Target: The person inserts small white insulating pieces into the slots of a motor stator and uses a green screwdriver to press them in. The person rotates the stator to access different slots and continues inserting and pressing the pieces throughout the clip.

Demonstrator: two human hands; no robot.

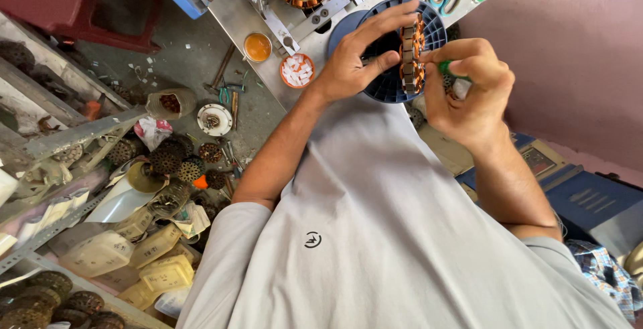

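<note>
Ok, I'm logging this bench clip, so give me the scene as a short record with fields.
left hand: grips wound stator, edge-on
right hand: pinches green-handled tool against the stator
behind: blue plastic basket
bench: metal plate, orange cup, cup of white slips
floor: more stators

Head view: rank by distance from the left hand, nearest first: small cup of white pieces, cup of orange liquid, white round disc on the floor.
From the left hand:
1. Cup of white pieces, just beside the wrist on the bench.
2. Cup of orange liquid, farther along the bench.
3. White round disc, down on the floor.
</note>
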